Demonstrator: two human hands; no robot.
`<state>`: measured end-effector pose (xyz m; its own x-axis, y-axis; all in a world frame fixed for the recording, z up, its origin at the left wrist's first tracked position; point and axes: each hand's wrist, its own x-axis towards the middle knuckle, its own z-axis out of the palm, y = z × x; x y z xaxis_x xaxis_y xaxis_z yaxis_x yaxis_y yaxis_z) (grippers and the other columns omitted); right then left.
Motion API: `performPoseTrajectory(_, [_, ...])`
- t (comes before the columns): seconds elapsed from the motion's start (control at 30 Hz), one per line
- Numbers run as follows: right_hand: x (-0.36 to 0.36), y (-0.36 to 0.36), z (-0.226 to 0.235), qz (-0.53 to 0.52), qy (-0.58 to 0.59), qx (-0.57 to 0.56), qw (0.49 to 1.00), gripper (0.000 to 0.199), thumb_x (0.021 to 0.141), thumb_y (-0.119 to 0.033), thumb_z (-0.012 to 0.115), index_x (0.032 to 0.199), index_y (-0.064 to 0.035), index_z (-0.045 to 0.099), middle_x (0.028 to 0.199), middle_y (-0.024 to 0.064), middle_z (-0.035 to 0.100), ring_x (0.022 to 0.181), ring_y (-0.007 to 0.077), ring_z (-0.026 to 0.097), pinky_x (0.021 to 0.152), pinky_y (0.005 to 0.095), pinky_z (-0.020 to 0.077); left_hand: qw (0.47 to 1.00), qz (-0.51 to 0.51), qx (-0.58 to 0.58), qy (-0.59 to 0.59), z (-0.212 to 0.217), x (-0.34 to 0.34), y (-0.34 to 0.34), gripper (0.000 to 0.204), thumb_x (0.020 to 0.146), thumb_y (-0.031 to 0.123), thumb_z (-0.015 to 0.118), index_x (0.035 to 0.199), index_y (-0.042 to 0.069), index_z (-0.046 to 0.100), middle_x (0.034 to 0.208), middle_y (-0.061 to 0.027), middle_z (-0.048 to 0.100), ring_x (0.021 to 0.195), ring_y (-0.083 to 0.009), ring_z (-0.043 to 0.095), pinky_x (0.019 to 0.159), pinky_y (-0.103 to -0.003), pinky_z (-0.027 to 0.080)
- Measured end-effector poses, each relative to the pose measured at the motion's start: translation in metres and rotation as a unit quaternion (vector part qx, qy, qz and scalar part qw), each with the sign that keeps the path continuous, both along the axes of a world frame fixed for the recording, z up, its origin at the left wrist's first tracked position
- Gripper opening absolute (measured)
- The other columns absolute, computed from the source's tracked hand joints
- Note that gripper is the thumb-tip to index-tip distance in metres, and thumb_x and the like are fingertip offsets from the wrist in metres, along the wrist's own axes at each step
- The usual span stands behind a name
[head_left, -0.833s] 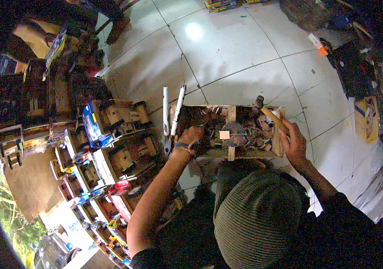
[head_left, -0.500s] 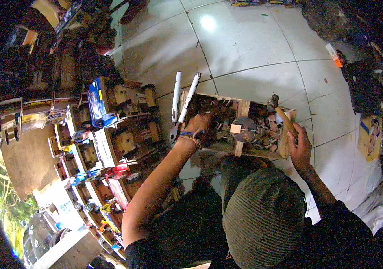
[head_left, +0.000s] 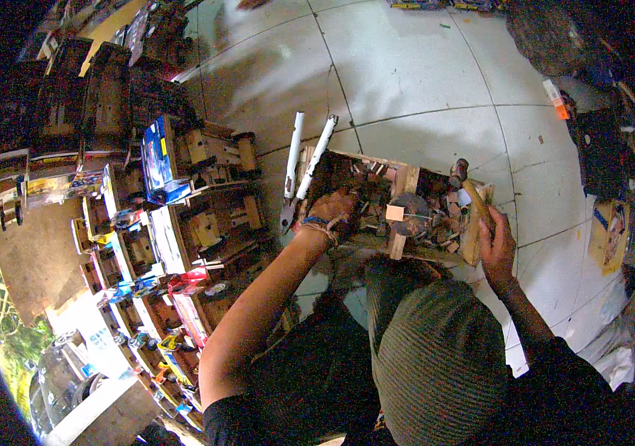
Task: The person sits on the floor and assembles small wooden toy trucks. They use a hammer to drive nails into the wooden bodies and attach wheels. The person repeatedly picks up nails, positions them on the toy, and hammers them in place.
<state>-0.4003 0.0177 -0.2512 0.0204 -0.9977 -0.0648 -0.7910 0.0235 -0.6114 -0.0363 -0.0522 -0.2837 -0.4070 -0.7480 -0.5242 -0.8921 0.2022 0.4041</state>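
My right hand (head_left: 497, 241) is closed around the wooden handle of a hammer (head_left: 472, 192), its dark head raised over the right end of a low wooden box (head_left: 475, 241). Inside the box's left part, my left hand (head_left: 334, 204) reaches down among dark loose pieces; its fingers are lost in shadow. A wooden bar (head_left: 410, 178) crosses the middle of the box and carries a round dark disc (head_left: 411, 202). On the disc lies a small pale rectangular block (head_left: 395, 213). Wood scraps (head_left: 442, 227) fill the right part.
Shears with white handles (head_left: 314, 160) lean at the box's left end. Shelves of small model vehicles (head_left: 165, 197) stand close on the left. An orange-and-white item (head_left: 556, 99) lies on the tiled floor (head_left: 429, 137) at right. A ribbed knit cap (head_left: 440, 364) blocks the lower middle.
The view has shifted slightly. My left hand stays in the box and my right hand keeps the hammer raised in nearly the same place. The bright glare on the floor has faded.
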Motion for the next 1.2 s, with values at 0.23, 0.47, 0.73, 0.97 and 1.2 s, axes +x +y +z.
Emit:
performPoseTrajectory(0.23, [0.0,0.0,-0.003,0.019,0.005,-0.075,0.997,0.036,0.097,-0.017,0.056,0.13,-0.0025,0.052,0.112,0.0189,0.06,0.102,0.0349,0.06,0.088,0.0416,0.0491,0.998,-0.022,-0.037,-0.041,-0.026,0.002,0.014,0.026,0.092,0.018,0.054,0.112,0.009,0.066,0.104,-0.0226,0.064,0.101,-0.0372,0.067,0.086,-0.048,0.055])
performPoseTrajectory(0.47, [0.002,-0.003,0.016,0.014,-0.006,0.0,1.0,0.038,0.096,-0.012,0.058,0.131,-0.0008,0.052,0.109,0.0192,0.058,0.101,0.033,0.058,0.089,0.0407,0.0475,0.995,0.059,0.08,-0.008,0.027,0.002,-0.005,0.028,0.083,0.018,0.065,0.108,0.005,0.065,0.106,-0.0231,0.066,0.099,-0.0399,0.066,0.082,-0.048,0.055])
performPoseTrajectory(0.73, [0.007,-0.009,0.029,0.037,0.039,-0.019,0.998,0.039,0.094,-0.016,0.062,0.132,-0.006,0.055,0.115,0.017,0.05,0.102,0.0335,0.059,0.09,0.0404,0.0484,0.942,0.151,0.055,0.296,0.12,-0.009,-0.022,0.047,0.09,0.042,0.068,0.115,0.002,0.061,0.11,-0.021,0.067,0.107,-0.0375,0.064,0.092,-0.043,0.05])
performPoseTrajectory(0.97, [0.007,-0.013,0.037,0.051,0.047,0.01,0.997,0.044,0.092,-0.017,0.065,0.133,-0.007,0.055,0.116,0.0165,0.05,0.104,0.0326,0.058,0.089,0.0403,0.0488,0.934,0.05,-0.022,0.353,0.107,-0.025,-0.008,0.043,0.084,0.037,0.075,0.115,0.009,0.065,0.12,-0.0194,0.059,0.114,-0.04,0.058,0.098,-0.047,0.048])
performPoseTrajectory(1.2, [0.004,-0.016,0.037,0.074,0.087,-0.062,0.992,0.05,0.087,-0.026,0.071,0.132,-0.0095,0.056,0.12,0.0188,0.053,0.113,0.0371,0.051,0.095,0.047,0.0443,0.924,0.026,-0.142,0.355,0.097,-0.024,-0.002,0.024,0.085,0.012,0.069,0.109,0.009,0.064,0.106,-0.0178,0.06,0.103,-0.0403,0.059,0.088,-0.046,0.052])
